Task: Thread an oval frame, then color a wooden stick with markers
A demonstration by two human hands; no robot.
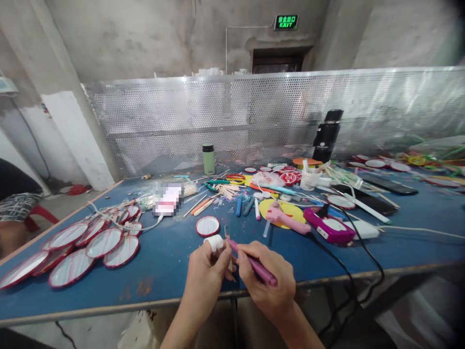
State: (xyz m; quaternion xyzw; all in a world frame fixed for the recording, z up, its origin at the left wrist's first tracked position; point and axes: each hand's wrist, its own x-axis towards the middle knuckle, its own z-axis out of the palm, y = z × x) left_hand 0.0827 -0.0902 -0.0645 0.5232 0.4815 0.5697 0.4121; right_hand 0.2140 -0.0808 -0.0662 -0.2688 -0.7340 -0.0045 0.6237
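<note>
My right hand [268, 276] is closed around a purple marker pen [262, 272], held like a writing tool with its tip slanting up and left. My left hand [208, 269] pinches a small flat wooden stick [227, 231] that points upward; the marker's tip meets it or lies very close, which I cannot tell. White tape [214, 242] wraps a finger of my left hand. Just beyond my left hand lies a round white disc with a red rim [208, 226]. A pink glue gun [287, 219] rests on a yellow oval piece [269, 207] past my right hand.
Several red-rimmed discs [105, 242] overlap at the left, beside a phone [168, 199] on a cable. Markers [239, 206], sticks and scissors [218, 186] crowd the middle. A green bottle [208, 160] and black flask [327, 136] stand behind. A purple device [329, 227] and cords lie right.
</note>
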